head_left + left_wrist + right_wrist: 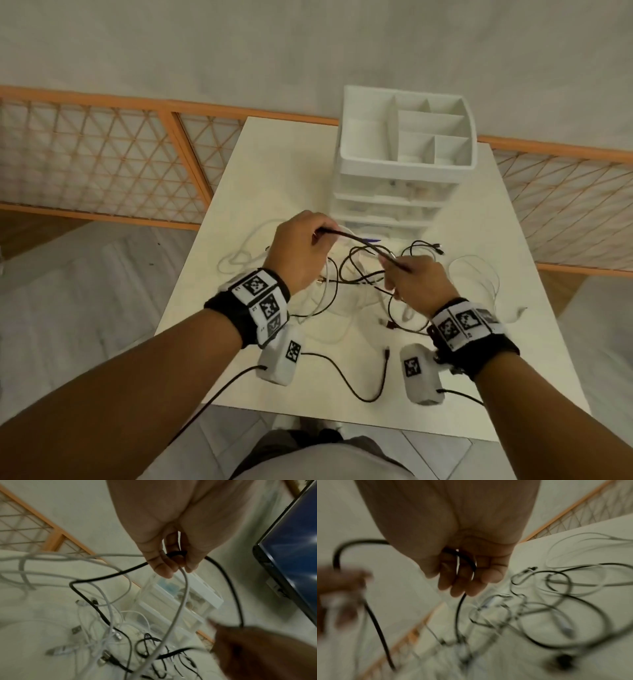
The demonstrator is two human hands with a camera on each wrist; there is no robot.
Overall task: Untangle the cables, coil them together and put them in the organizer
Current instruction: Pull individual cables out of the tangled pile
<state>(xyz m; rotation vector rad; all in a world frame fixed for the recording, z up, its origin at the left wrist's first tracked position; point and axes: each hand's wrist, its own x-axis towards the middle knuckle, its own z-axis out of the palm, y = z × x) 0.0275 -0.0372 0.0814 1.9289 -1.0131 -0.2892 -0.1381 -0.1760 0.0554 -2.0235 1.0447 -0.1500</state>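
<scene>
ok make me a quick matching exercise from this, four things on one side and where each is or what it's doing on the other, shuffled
Things:
1. left hand
2. right hand
3. white organizer
4. cable tangle

States:
A. top compartments hold no cables
B. spread on the white table
C. grips the black cable at its lower end
D. pinches the black cable together with a white cable

Pairs: 1-D, 2-C, 3-A, 4-B

Dim, warm indoor light; right wrist view heavily motion-blurred, wide-angle edges bend.
</scene>
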